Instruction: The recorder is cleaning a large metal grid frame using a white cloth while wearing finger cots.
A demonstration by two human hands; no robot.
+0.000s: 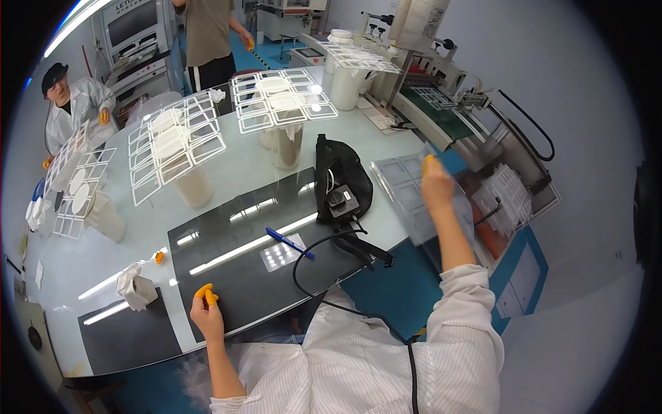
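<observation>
My right hand [437, 183], with orange finger cots, reaches out to the right and grips a clear plastic sheet divided into square panels [407, 185], holding it tilted off the table's right edge. My left hand [206, 309], also with orange fingertip cots, rests with curled fingers on the black mat [234, 241] at the near table edge, holding nothing. On the mat lie a blue pen [289, 243] and a small clear panel [278, 255].
A black mesh pouch with a small device and cable [341, 183] lies right of the mat. White gridded frames [279, 100] rest on white cups across the glass table. A conveyor machine [441, 114] stands right. Two people work at the far left and back.
</observation>
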